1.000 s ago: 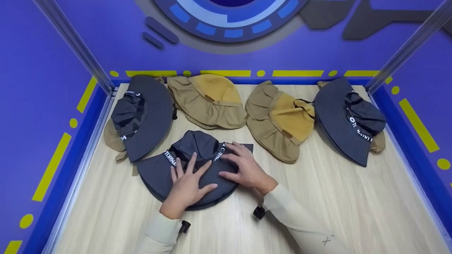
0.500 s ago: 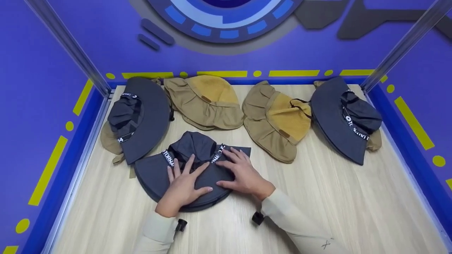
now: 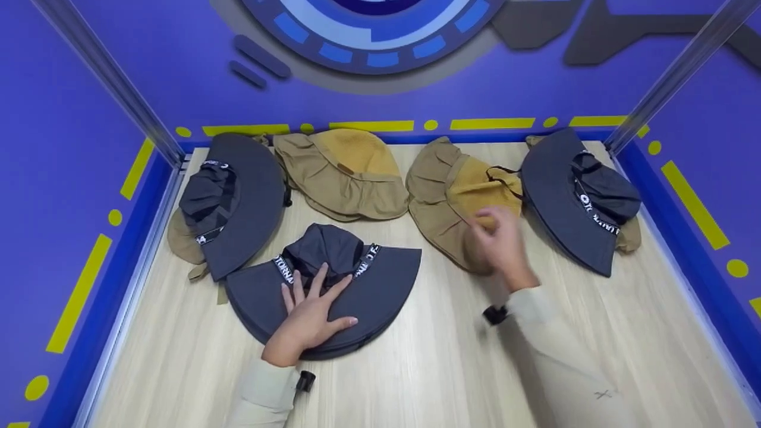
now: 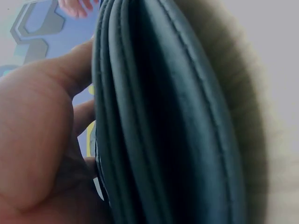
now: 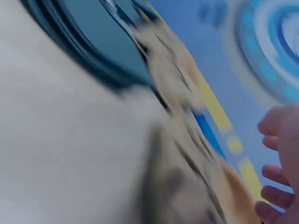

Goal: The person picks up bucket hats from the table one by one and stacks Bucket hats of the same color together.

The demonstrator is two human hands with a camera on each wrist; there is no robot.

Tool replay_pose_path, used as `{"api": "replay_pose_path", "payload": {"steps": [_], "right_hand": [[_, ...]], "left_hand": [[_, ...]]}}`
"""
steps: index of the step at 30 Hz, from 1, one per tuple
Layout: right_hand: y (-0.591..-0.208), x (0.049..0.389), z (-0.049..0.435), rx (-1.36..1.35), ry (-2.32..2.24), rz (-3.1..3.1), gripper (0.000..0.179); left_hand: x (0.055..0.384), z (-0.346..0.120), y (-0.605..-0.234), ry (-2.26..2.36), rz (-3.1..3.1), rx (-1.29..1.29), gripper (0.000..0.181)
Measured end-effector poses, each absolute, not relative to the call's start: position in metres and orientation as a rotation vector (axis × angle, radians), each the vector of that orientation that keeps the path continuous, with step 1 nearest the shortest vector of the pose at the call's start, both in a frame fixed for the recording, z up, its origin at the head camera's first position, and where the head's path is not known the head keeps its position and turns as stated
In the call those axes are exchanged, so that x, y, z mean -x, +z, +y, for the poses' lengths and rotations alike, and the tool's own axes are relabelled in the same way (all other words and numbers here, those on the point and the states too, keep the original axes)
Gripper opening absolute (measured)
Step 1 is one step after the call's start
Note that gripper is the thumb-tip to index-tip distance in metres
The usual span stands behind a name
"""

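Note:
A dark grey bucket hat point(image 3: 380, 297) with a lettered band lies flat at the front of the table. My left hand point(image 3: 306, 324) rests on it with fingers spread. Several stacked brim layers point(image 4: 187, 116) fill the left wrist view beside that hand. My right hand point(image 3: 502, 244) is over the lower edge of a tan hat point(image 3: 437, 196) with a mustard crown and black cord. It is blurred in the head view; contact with the hat cannot be told. In the right wrist view the fingers point(image 5: 275, 172) are loosely bent around nothing.
Another tan hat point(image 3: 357, 196) lies at the back middle. Dark hats stand out at the back left point(image 3: 255, 190) and back right point(image 3: 544, 190), each with tan fabric showing beneath. Blue walls point(image 3: 380, 107) and metal posts point(image 3: 113, 83) enclose the table point(image 3: 428, 368).
My right hand has left the dark grey hat's brim and moved right and away from me to the tan hat. The left hand stays in place on the dark hat.

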State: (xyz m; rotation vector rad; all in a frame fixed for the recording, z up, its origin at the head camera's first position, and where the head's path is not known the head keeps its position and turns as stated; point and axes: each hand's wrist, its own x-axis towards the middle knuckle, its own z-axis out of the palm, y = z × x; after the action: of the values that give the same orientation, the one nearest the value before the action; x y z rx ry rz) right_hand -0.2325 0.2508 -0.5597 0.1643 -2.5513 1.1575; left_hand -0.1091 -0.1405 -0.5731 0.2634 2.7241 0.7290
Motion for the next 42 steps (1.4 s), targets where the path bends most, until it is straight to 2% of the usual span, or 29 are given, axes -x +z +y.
{"api": "replay_pose_path", "payload": {"steps": [4, 10, 14, 18, 21, 30, 42], "right_hand": [[-0.554, 0.253, 0.317, 0.161, 1.032, -2.612, 0.025], [-0.547, 0.261, 0.397, 0.757, 0.928, -2.755, 0.054], [-0.547, 0.258, 0.426, 1.070, 0.920, -2.718, 0.072], [-0.548, 0.254, 0.434, 1.268, 0.982, -2.694, 0.097], [-0.547, 0.254, 0.435, 1.358, 1.008, -2.706, 0.110], [-0.540, 0.257, 0.435, 1.410, 1.004, -2.779, 0.121], [-0.541, 0.259, 0.433, 1.343, 0.889, -2.789, 0.116]], "left_hand": [[0.109, -0.142, -0.574, 0.740, 2.716, -0.267, 0.080], [0.108, -0.143, -0.574, 0.754, 2.706, -0.284, 0.080], [0.109, -0.145, -0.573, 0.762, 2.712, -0.295, 0.080], [0.109, -0.146, -0.573, 0.772, 2.722, -0.298, 0.080], [0.108, -0.146, -0.574, 0.791, 2.722, -0.306, 0.080], [0.108, -0.145, -0.578, 0.794, 2.725, -0.287, 0.082], [0.107, -0.145, -0.579, 0.812, 2.730, -0.301, 0.081]]}}
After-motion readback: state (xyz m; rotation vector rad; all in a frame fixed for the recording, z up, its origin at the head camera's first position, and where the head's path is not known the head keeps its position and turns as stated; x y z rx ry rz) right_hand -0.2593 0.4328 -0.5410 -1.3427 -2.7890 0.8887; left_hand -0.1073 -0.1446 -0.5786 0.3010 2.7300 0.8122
